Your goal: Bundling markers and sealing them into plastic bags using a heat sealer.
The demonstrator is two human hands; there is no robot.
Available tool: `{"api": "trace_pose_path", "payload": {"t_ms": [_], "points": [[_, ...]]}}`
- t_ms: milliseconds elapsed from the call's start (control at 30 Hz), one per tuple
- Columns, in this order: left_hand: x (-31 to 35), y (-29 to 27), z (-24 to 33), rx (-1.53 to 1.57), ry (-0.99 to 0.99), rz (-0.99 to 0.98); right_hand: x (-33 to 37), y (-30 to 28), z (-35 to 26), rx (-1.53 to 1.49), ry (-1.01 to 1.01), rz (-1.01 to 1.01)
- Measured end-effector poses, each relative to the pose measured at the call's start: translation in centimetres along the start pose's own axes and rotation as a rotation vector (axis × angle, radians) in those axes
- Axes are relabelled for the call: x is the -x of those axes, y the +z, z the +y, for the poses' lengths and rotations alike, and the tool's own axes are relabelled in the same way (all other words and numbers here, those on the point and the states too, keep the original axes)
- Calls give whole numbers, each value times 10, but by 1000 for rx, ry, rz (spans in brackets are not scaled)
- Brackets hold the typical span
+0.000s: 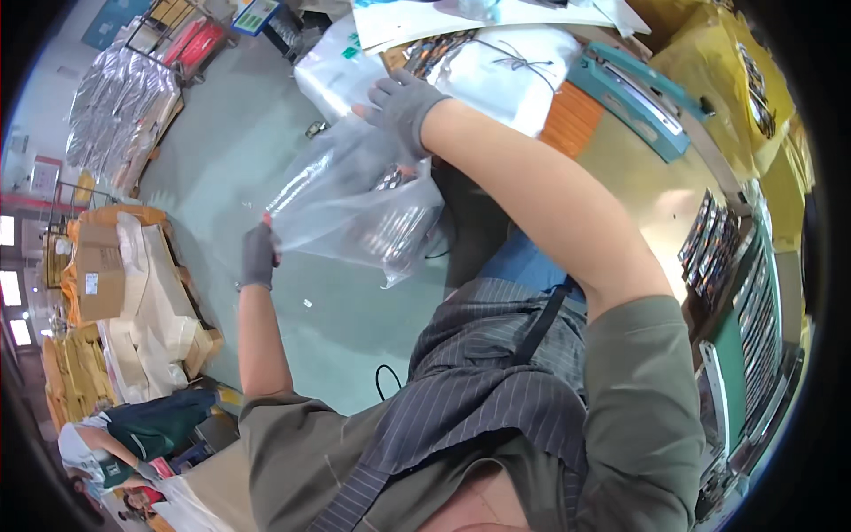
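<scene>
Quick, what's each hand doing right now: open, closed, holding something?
Left hand: closed, holding the clear plastic bag by its edge.
Right hand: at the bag's far end; its grip cannot be told.

A teal device [634, 99] lay on the tan bench [651, 199], next to an orange-brown slab [569, 122]. Yellow sheeting [700, 62] was bunched along the bench's upper right edge, and a green panel [734, 377] stood at the lower right. Across the grey floor [328, 332], a silver-wrapped pile [115, 120] rose at upper left, near a red bundle [195, 44]. A brown box [97, 270] sat at the left, above a co-worker [86, 443] in a white top. A black cable [378, 381] curved low in view.
</scene>
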State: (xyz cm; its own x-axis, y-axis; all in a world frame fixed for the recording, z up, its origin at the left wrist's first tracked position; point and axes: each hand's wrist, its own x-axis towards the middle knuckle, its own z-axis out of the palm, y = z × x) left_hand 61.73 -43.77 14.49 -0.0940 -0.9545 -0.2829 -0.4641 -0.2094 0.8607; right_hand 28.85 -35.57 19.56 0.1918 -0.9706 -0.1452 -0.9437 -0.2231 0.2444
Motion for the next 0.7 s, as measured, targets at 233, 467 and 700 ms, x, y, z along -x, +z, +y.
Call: {"api": "trace_pose_path", "payload": {"t_ms": [233, 467, 700], "points": [[-23, 16, 16, -597, 618, 300, 173, 45, 42, -453, 297, 522], [-12, 171, 119, -179, 1059, -154, 363, 200, -62, -382, 1185, 570], [-10, 394, 111, -475, 1126, -444, 381, 189, -95, -380, 1266, 513]]}}
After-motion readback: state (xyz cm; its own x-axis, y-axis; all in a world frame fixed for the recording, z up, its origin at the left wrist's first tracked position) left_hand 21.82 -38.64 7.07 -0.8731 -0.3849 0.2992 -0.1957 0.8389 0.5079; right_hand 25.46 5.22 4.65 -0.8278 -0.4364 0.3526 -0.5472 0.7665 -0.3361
